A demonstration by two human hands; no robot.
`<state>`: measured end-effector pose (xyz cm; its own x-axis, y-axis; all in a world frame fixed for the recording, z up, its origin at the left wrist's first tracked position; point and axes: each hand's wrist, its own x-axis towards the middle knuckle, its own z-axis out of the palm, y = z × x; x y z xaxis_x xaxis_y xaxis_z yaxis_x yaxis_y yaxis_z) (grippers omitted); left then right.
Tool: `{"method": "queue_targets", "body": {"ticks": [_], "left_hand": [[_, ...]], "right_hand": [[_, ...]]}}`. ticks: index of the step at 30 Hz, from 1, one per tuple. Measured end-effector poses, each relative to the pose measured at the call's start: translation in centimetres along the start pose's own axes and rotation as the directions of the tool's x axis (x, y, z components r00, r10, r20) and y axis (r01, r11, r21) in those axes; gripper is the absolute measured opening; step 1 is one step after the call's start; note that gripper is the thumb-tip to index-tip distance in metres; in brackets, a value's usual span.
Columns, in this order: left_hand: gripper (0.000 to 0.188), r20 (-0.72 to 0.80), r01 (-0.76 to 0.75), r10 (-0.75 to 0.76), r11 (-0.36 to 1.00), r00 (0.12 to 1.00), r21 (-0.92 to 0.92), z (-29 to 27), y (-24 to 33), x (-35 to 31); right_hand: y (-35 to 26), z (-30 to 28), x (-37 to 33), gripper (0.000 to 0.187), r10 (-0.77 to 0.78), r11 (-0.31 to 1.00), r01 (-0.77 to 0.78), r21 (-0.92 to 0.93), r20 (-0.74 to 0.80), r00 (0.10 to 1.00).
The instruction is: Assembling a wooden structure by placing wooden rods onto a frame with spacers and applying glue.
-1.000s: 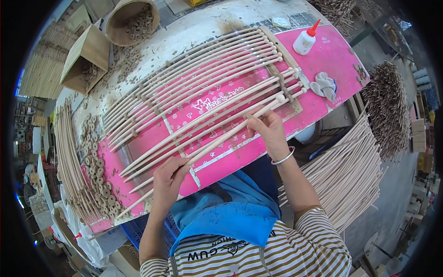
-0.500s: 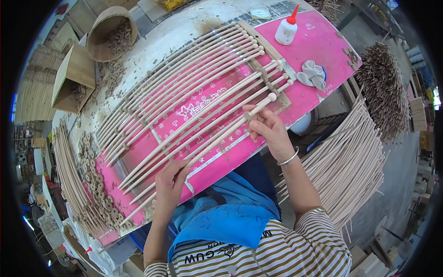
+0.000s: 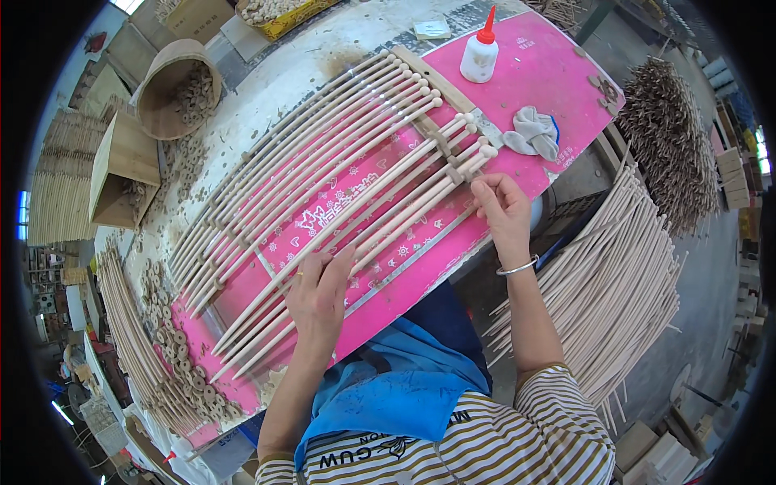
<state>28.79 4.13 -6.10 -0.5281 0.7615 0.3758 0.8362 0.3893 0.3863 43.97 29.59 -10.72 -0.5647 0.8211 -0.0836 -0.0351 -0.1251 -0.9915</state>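
Observation:
My left hand point(image 3: 317, 297) is closed around the middle of a long, thin wooden stick point(image 3: 388, 240), nearest me in a row of sticks. A pale wooden ball point(image 3: 487, 151) caps its far right end; the other end tapers to a point. My right hand point(image 3: 503, 212) is beside that ball end, thumb and fingertips drawn together next to a small wooden ring point(image 3: 455, 175) around the stick. Whether anything is between those fingertips is hidden. More ball-ended sticks point(image 3: 323, 153) lie side by side behind it, across slotted wooden strips on a pink sheet point(image 3: 517, 89).
A white glue bottle with a red cap point(image 3: 479, 58) and a grey glove point(image 3: 532, 133) are at the upper right. Loose wooden rings point(image 3: 190, 364) and bundled sticks point(image 3: 129, 323) line the left. A round tub point(image 3: 174, 89) holds rings. Stick stacks point(image 3: 598, 299) stand right of the table.
The stick has moved away from me and now lies close beside the others. My right hand has shifted right, off the ring it pinched; my left has moved right and up along the stick.

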Motion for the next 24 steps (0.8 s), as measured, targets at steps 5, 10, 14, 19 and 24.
{"method": "queue_targets", "body": {"ticks": [5,10,14,19,24], "left_hand": [[0.031,-0.021,-0.081,0.084,0.989,0.996,0.124,1.8,-0.8,1.9],[0.029,-0.001,-0.084,0.085,0.988,0.996,0.132,2.9,-1.3,2.9],[0.028,-0.007,-0.082,0.085,0.983,0.996,0.166,3.5,-1.4,3.0],[0.028,-0.015,-0.122,0.127,0.974,0.992,0.193,4.0,-1.6,3.0],[0.031,-0.018,-0.132,0.141,0.962,0.99,0.237,3.7,-1.3,3.3]], "right_hand": [[1.2,-0.3,-0.1,0.018,-0.038,0.999,0.038,0.011,-0.016,0.999],[2.0,-0.3,-0.3,0.017,-0.046,0.999,0.046,-0.017,-0.029,0.998],[2.2,-0.4,-0.3,0.018,-0.041,0.999,0.039,-0.036,-0.042,0.998],[2.5,-0.4,-0.3,0.018,-0.08,0.99,0.073,-0.117,-0.052,0.995],[2.5,-0.3,-0.4,0.018,-0.098,0.986,0.09,-0.139,-0.052,0.994]]}}
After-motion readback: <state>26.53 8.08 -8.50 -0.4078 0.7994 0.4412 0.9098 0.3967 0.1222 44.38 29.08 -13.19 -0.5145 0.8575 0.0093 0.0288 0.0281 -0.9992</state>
